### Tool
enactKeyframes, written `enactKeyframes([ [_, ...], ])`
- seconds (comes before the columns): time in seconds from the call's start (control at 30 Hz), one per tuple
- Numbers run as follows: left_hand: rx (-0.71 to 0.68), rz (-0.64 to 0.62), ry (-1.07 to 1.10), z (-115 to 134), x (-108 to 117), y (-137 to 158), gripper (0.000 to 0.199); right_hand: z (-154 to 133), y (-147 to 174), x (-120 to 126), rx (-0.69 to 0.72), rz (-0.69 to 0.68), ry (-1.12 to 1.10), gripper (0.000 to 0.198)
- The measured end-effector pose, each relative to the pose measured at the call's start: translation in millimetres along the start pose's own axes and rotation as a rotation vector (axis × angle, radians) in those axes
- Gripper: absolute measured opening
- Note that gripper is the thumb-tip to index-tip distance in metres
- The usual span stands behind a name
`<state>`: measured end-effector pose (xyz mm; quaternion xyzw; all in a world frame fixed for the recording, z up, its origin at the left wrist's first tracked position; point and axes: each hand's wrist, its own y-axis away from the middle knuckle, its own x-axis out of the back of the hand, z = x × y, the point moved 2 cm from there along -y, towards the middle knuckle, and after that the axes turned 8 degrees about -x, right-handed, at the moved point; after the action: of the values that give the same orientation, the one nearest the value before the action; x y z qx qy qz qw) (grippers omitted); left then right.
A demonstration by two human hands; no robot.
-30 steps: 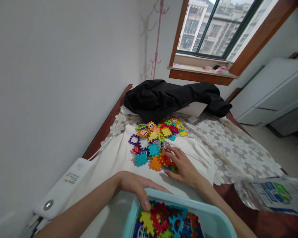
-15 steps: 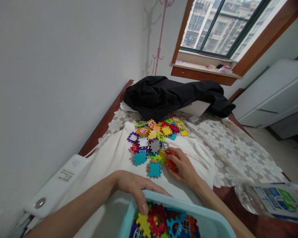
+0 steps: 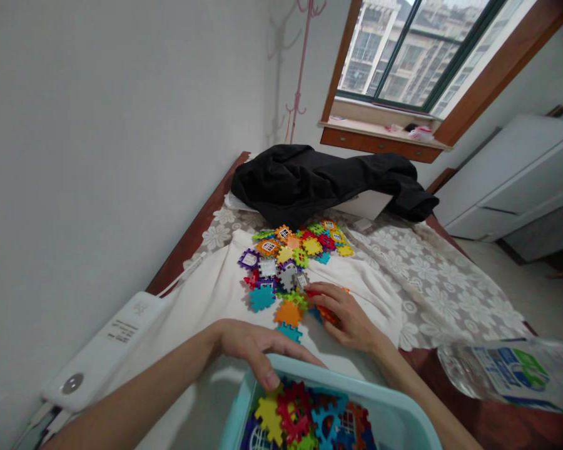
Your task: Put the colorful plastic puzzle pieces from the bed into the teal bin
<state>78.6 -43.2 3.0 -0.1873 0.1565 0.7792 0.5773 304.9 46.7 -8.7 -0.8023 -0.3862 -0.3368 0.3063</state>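
My left hand (image 3: pixel 258 351) is closed over the far rim of a light blue plastic bin (image 3: pixel 380 392), its thumb inside above the pieces. Toothed interlocking plastic blocks (image 3: pixel 296 412) in yellow, red, blue and orange lie in the bin. Beyond it, a loose pile of similar blocks (image 3: pixel 287 253) is spread on a white cloth. My right hand (image 3: pixel 340 312) is at the pile's near right side, fingers curled over red and orange blocks (image 3: pixel 327 312); its palm side is hidden. Beside those fingers lie an orange square block (image 3: pixel 289 314) and a teal one (image 3: pixel 289 332).
A black garment (image 3: pixel 328 178) lies across the far end of the floral-covered surface. A white power strip (image 3: pixel 103 340) with cords sits along the left edge. A clear plastic package (image 3: pixel 511 375) lies at the right. A window and a pink coat rack stand beyond.
My right hand has shifted slightly among the blocks near the pile. An orange square block now shows above the teal one, partly covering it. My left hand stays on the bin rim.
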Motion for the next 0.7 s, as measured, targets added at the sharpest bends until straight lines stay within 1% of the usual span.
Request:
enactKeyframes([
  [0.07,-0.005,0.023,0.005,-0.1,0.7,0.8,0.100,-1.2,0.1,-0.1,0.009,-0.017,0.016,0.056],
  [0.17,-0.007,0.047,-0.010,-0.6,1.0,1.2,0.094,-0.3,1.3,-2.7,-0.019,0.031,0.048,0.059],
  [0.23,-0.016,0.059,-0.015,0.1,0.6,0.8,0.091,0.6,2.4,-4.6,-0.048,0.070,0.067,0.053],
  [0.37,-0.022,0.058,-0.012,3.5,-0.8,-0.8,0.091,1.2,3.1,-5.1,-0.122,0.118,0.061,0.044],
  [0.5,-0.012,0.073,-0.018,3.7,-0.2,-1.7,0.091,0.7,0.4,-2.3,-0.157,0.096,0.044,0.033],
  [0.57,-0.021,0.075,-0.021,2.4,0.4,-1.7,0.091,-0.6,-1.3,-0.5,-0.152,0.075,0.037,0.034],
  [0.7,-0.020,0.082,-0.016,-0.6,1.0,-1.5,0.090,-3.1,-2.2,1.5,-0.152,0.057,0.052,0.043],
])
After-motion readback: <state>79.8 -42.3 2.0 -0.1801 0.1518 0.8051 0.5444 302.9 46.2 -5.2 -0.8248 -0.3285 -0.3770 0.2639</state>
